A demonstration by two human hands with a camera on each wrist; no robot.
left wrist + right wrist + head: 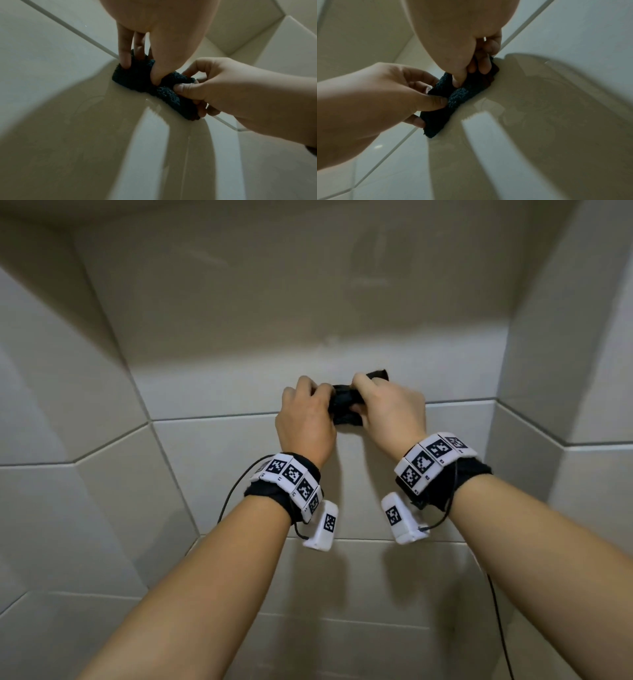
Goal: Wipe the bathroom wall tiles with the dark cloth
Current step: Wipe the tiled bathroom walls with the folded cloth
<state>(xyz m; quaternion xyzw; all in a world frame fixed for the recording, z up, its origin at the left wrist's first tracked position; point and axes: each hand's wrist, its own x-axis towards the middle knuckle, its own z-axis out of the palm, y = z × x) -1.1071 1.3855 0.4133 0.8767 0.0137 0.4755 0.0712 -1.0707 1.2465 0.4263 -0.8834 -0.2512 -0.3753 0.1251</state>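
Dark cloth (344,405) is sitting bunched against the wall tiles (219,378), right on the horizontal grout line (212,416), held between both hands. Its long axis is running roughly left-right along that grout line, with one loose end (378,373) sticking up and to the right past the right knuckles.

Left hand (305,419) is gripping the left end: fingers curled tight over the top, thumb tucked in from below. Left wrist view is showing what the head view isn't: fingers (125,56) are pressing straight down into the cloth (137,79), pinning it to the tile, with the thumb digging into the fold at mid-length. Pile texture is looking like terry or microfibre.

Right hand (390,412) is gripping the right end, fingers curled, thumb pinching against them with the cloth in between. Right wrist view is showing the fingers (485,65) hooked round the far edge and the thumb pushing into the middle. It is also showing the left-hand end of the cloth (436,121) hanging free below the left hand (376,97), which the head view hides behind the knuckles.

Both wrist views are showing hand and arm shadows across the glossy tile (68,135) under the cloth. Head view alone is showing the recessed niche shape of the wall and the marker-tagged wristbands (291,481) on both wrists.
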